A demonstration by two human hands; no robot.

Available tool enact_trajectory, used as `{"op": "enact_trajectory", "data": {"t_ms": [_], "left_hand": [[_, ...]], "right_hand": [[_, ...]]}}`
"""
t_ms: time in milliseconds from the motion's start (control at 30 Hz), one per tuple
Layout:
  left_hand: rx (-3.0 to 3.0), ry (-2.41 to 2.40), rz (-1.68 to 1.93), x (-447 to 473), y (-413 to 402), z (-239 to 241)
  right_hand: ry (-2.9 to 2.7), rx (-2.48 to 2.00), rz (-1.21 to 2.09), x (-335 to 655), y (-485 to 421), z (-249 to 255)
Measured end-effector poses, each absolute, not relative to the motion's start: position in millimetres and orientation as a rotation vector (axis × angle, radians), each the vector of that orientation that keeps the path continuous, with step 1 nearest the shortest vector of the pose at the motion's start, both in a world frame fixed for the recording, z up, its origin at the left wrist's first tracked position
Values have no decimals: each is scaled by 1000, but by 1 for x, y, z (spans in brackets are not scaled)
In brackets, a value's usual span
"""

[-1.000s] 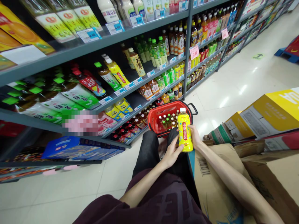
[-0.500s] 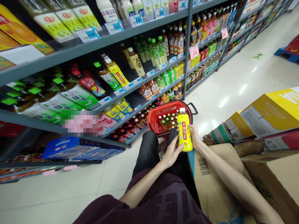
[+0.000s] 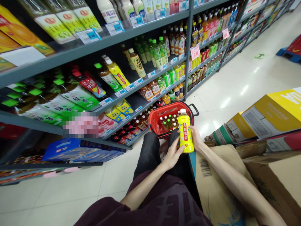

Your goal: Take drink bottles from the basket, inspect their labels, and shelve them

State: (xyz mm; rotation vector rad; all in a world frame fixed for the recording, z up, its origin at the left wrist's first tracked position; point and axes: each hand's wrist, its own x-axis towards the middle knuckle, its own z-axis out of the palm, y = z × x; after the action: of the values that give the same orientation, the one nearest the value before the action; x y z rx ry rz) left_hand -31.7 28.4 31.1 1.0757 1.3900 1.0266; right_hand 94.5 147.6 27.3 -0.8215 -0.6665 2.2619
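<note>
A yellow drink bottle [image 3: 185, 131] with a white cap and a red label panel stands nearly upright between my hands, its front facing me. My left hand [image 3: 173, 153] grips its lower left side, the thumb across the front near the base. My right hand [image 3: 195, 138] holds the right side, with most of its fingers hidden behind the bottle. Just beyond the bottle, a red shopping basket [image 3: 154, 121] sits on the floor by my knees. Several small bottles with green, white and dark caps stand inside it.
Grey shelves [image 3: 141, 29] full of bottled drinks run along the left and away ahead. Cardboard boxes [image 3: 218, 175] lie close at my right, with yellow cartons [image 3: 265, 122] beyond them. A blue pallet [image 3: 289, 55] stands on the tiled floor [image 3: 235, 81] at the far right.
The bottle has tipped slightly, its cap shifting a little to the left. Both hands keep their hold, and the basket and shelves look the same.
</note>
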Motion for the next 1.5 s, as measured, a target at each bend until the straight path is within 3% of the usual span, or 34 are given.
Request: {"op": "enact_trajectory", "data": {"t_ms": [533,733,933,1133,1500], "left_hand": [[1069,1400,1041,-32,26,28],[645,1167,1188,-29,29,20],[416,951,1053,-30,27,20],[448,993,1179,-22,28,18],[619,1225,1230,-14,30,20]], "right_hand": [[-696,-821,2278,94,148,24],[-718,-822,2267,95,146,30],[-716,-848,2224,96,145,38],[-784,-847,2061,92,144,37],[-592,-768,2265,95,149,39]]}}
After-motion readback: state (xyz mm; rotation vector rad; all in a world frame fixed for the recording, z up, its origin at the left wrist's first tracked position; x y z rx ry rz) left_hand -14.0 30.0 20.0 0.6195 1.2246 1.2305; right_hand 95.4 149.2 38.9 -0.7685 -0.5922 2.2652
